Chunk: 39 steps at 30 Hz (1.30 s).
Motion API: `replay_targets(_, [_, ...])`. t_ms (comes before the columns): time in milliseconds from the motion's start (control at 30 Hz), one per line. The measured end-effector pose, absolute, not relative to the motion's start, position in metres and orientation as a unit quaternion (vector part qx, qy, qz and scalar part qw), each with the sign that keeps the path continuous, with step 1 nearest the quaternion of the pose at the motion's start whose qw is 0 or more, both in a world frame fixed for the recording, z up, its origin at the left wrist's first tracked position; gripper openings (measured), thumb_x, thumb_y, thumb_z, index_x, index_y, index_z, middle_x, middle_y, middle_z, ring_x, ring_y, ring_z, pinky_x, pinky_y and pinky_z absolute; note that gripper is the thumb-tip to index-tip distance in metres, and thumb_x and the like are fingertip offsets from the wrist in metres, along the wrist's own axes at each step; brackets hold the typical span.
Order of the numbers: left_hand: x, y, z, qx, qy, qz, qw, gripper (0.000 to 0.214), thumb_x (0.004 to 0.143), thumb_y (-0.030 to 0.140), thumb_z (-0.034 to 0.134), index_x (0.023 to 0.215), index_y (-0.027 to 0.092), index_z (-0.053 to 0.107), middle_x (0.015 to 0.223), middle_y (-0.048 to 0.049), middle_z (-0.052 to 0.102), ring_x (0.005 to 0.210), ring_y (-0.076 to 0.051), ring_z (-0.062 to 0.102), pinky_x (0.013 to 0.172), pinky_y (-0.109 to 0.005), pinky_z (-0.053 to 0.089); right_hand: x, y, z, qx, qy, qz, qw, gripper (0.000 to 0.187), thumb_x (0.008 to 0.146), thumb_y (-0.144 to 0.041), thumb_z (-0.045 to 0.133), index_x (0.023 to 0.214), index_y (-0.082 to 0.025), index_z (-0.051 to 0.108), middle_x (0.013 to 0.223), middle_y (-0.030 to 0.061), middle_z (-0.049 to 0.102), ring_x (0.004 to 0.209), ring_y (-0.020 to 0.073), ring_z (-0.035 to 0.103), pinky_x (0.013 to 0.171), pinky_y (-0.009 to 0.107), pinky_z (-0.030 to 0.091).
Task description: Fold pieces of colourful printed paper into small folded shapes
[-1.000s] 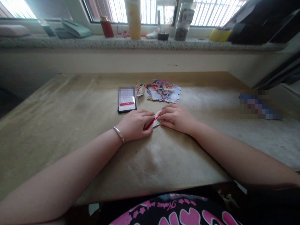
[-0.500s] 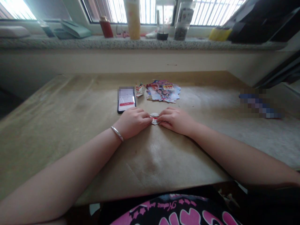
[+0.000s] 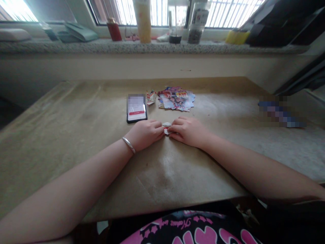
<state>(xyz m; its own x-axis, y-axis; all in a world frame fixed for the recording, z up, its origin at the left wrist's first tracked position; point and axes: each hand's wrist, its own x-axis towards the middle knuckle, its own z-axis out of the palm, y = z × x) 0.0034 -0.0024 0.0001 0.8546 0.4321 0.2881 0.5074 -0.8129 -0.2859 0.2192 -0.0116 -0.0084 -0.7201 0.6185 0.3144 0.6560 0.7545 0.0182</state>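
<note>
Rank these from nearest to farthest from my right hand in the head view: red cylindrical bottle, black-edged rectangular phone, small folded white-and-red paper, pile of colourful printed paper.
1. Folded paper: touching your right hand, on its left.
2. Paper pile: just beyond it.
3. Phone: farther left.
4. Red bottle: back left, on the windowsill.

The top leaflet [image 3: 175, 102] shows digits 6 and 9 (order blurred).
</note>
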Motion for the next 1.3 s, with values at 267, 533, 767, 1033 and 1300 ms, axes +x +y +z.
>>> replay_targets(267, [0.004, -0.001, 0.001, -0.945, -0.256, -0.112, 0.171, 0.026, 0.092, 0.027, 0.046, 0.076, 0.016, 0.063, 0.074, -0.0032, 0.061, 0.065, -0.014, 0.056, 0.056, -0.025, 0.038, 0.213, -0.014, -0.010, -0.336, -0.926, -0.070, 0.159, 0.029, 0.093, -0.037, 0.044, 0.094, -0.021, 0.069, 0.091, 0.0063, 0.067, 0.083, 0.0182, 0.055, 0.065, 0.030, 0.036])
replay_targets(533, [0.001, 0.000, 0.001, -0.951, -0.251, -0.130, 0.128, 0.030, 0.093, 0.030, 0.044, 0.078, 0.017, 0.067, 0.074, -0.0033, 0.060, 0.064, -0.013, 0.055, 0.057, -0.025, 0.039, 0.209, -0.014, -0.009, -0.351, -0.920, -0.065, 0.160, 0.026, 0.091, -0.031, 0.046, 0.085, -0.020, 0.068, 0.084, 0.0058, 0.066, 0.077, 0.0169, 0.054, 0.062, 0.029, 0.034])
replay_targets(767, [-0.001, -0.003, -0.001, -0.956, -0.236, -0.142, 0.104, 0.023, 0.092, 0.028, 0.047, 0.099, 0.022, 0.069, 0.080, -0.0026, 0.063, 0.072, -0.014, 0.058, 0.066, -0.025, 0.044, 0.215, -0.011, -0.014, -0.387, -0.899, 0.015, 0.205, 0.017, 0.085, -0.028, 0.054, 0.085, -0.021, 0.070, 0.085, 0.0040, 0.067, 0.080, 0.0167, 0.057, 0.066, 0.027, 0.037])
replay_targets(1033, [0.000, -0.006, -0.001, -0.958, -0.234, -0.131, 0.101, 0.024, 0.092, 0.026, 0.046, 0.099, 0.021, 0.069, 0.087, -0.0039, 0.066, 0.077, -0.014, 0.060, 0.069, -0.025, 0.047, 0.219, -0.011, -0.013, -0.393, -0.889, 0.103, 0.212, 0.011, 0.079, -0.023, 0.058, 0.078, -0.020, 0.069, 0.082, 0.0034, 0.064, 0.077, 0.0143, 0.057, 0.066, 0.024, 0.039])
replay_targets(1300, [-0.001, -0.005, 0.000, -0.958, -0.233, -0.135, 0.102, 0.024, 0.091, 0.026, 0.047, 0.103, 0.019, 0.066, 0.084, -0.0033, 0.067, 0.075, -0.014, 0.061, 0.066, -0.025, 0.047, 0.216, -0.004, -0.012, -0.430, -0.861, 0.205, 0.179, 0.014, 0.081, -0.024, 0.055, 0.077, -0.016, 0.066, 0.073, 0.0011, 0.057, 0.065, 0.0103, 0.049, 0.059, 0.022, 0.033])
